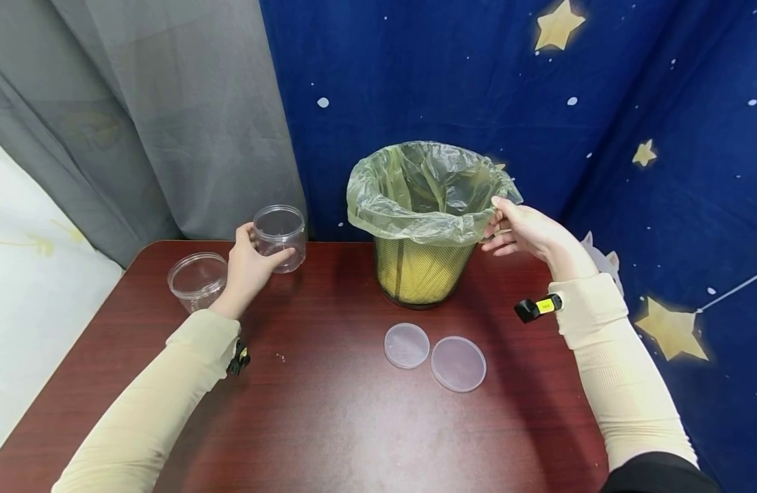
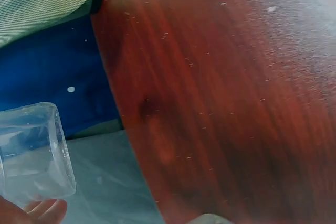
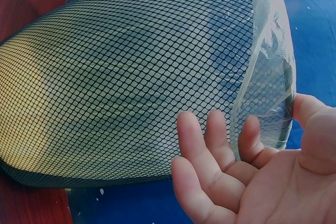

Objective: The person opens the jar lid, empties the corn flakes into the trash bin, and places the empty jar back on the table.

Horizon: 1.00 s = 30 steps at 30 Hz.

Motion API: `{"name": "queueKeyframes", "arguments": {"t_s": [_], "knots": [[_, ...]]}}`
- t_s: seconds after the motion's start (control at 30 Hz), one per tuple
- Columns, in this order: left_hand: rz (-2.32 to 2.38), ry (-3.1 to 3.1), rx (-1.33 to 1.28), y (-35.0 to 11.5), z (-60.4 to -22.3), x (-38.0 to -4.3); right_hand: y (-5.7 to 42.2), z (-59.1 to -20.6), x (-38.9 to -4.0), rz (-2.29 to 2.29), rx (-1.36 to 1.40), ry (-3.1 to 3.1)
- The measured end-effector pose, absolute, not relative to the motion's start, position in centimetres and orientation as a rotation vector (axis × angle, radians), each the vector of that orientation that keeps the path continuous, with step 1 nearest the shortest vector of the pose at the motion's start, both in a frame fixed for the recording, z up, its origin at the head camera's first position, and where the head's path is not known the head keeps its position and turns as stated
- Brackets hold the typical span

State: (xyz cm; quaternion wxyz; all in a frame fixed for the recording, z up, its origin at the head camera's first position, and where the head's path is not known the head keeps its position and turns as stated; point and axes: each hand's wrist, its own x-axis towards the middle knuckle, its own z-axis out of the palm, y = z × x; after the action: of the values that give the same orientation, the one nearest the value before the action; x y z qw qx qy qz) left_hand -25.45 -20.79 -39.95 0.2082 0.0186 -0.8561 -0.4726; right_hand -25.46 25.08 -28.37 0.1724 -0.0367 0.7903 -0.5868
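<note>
My left hand [image 1: 249, 267] grips a clear plastic jar [image 1: 281, 239], thumb on its near side and fingers round its left. In the left wrist view the jar [image 2: 37, 150] is lidless and see-through, with fingertips [image 2: 50, 211] below it. A second clear jar [image 1: 196, 277] stands just left of that hand, partly hidden by it. My right hand [image 1: 520, 229] pinches the right rim of a mesh wastebasket [image 1: 421, 274] lined with a pale green bin bag [image 1: 415, 222]. In the right wrist view the thumb [image 3: 307, 108] lies at the rim, and other fingers spread beside the mesh [image 3: 131, 87].
Two clear round lids [image 1: 406, 346] lie side by side on the dark red table [image 1: 329, 424], in front of the wastebasket. Something yellow shows through the basket's lower mesh. Grey [image 1: 212, 103] and blue starry curtains [image 1: 415, 68] hang behind the table's far edge.
</note>
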Motion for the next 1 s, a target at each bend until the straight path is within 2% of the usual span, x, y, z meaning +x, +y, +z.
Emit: {"name": "queueKeyframes", "arguments": {"t_s": [1.0], "knots": [[-1.42,-2.409,0.133,-22.6,-46.1,-25.0,25.0,-28.3,-25.5,-1.665,-0.093,2.244]]}}
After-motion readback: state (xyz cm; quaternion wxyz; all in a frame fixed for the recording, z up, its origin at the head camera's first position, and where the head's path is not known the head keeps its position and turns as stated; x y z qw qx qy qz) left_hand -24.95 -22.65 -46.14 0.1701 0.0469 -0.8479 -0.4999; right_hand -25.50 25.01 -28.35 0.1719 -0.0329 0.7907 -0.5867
